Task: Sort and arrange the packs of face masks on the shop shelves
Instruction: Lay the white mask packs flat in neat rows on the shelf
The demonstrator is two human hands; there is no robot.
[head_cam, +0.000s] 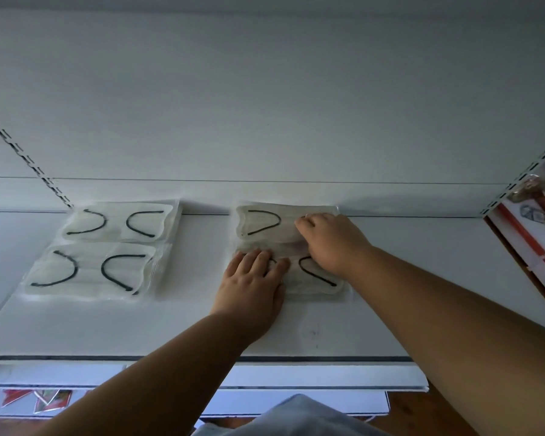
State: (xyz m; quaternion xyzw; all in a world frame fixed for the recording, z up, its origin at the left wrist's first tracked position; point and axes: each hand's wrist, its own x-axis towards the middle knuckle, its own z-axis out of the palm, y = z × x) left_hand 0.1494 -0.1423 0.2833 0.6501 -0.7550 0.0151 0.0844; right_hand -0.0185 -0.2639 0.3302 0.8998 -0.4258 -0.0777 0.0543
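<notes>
Nearest the camera, a white shelf (76,328) carries four clear packs of face masks with black ear loops. The left hand (252,284) lies flat, fingers straight, pressing the left edge of the near right pack (315,278). The right hand (331,239) rests on top of the far right pack (265,223), fingers bent at its right end. Well apart to the left lie the near left pack (88,272) and, just behind it, the far left pack (120,221). A printed box (535,228) stands at far right.
</notes>
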